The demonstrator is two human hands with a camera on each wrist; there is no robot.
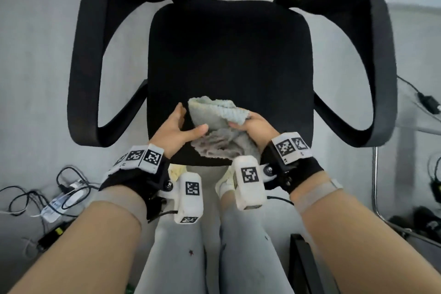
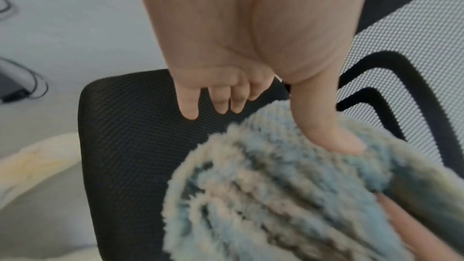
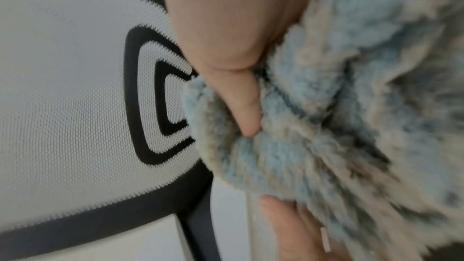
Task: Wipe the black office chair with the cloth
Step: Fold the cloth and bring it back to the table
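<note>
Now, with your right hand pinching the cloth bunched over the front of the black office chair seat and your left hand spread beside it (thumb touching), flatten the wad before you wipe.

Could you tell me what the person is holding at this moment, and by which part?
The cloth, bunched above the front of the seat: the right hand has a grip on its right edge, while the left hand's thumb only touches it.
</note>
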